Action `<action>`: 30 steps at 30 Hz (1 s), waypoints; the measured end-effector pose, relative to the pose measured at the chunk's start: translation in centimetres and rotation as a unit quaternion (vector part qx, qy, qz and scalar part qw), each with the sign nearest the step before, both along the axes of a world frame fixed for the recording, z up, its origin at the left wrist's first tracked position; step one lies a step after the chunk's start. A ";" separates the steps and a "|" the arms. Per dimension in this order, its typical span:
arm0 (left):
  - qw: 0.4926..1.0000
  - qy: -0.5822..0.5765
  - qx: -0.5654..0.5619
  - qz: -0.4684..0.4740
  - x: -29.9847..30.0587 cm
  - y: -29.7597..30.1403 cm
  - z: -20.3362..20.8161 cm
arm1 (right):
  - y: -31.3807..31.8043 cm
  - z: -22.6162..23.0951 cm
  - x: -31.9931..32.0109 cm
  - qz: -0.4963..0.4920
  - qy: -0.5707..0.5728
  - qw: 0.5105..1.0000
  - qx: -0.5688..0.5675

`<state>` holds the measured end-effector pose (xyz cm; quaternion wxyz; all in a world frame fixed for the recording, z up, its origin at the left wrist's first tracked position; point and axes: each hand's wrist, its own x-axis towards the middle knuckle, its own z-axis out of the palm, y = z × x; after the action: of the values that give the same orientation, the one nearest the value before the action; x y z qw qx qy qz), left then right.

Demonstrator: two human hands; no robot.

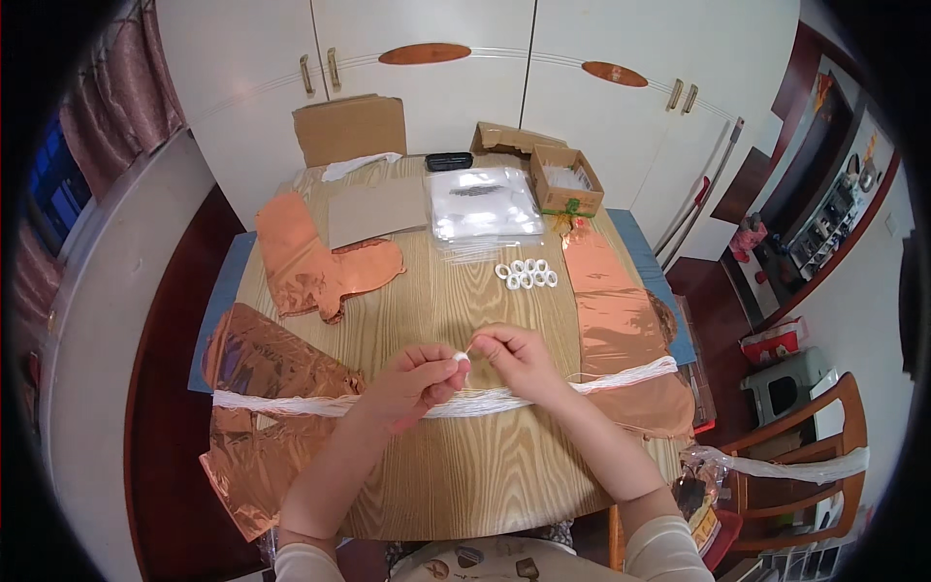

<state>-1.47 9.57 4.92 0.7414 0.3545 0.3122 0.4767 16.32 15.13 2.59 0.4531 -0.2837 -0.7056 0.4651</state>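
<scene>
My left hand (pixel 415 381) pinches a small white ring (pixel 462 358) between thumb and fingers over the wooden table (pixel 465 475). My right hand (pixel 519 359) is close beside it, fingertips pinching a thin white string end (pixel 472 343) at the ring. Under both hands lies a long bundle of white strings (pixel 291 404), stretched across the table from left to right. A cluster of several white rings (pixel 527 274) lies further back, right of centre.
Copper-coloured foil sheets lie at the left (pixel 325 262), lower left (pixel 257 407) and right (pixel 616 320). Clear plastic bags (pixel 482 202), a cardboard sheet (pixel 376 210) and a small open box (pixel 565 180) sit at the back. A wooden chair (pixel 805 466) stands at the right.
</scene>
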 end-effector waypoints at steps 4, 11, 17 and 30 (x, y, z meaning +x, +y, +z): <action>0.993 0.009 0.031 0.117 0.6 0.0 1.2 | -1.1 -0.2 -0.6 -0.025 -0.103 0.990 0.088; 0.923 0.292 0.247 0.051 -0.2 0.5 -0.7 | -1.7 3.1 0.1 -0.104 -0.099 0.951 0.274; 0.986 0.070 0.150 0.020 -0.5 -0.3 0.0 | -1.8 2.5 -0.1 -0.094 -0.120 0.958 0.242; 0.951 0.261 0.156 0.052 0.8 -0.2 0.7 | -1.0 3.0 0.5 -0.088 -0.075 0.964 0.238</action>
<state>-0.63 9.35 5.62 0.5439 0.5612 0.4340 0.4482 16.80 14.10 5.62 0.4927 -0.2623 -0.8002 0.2196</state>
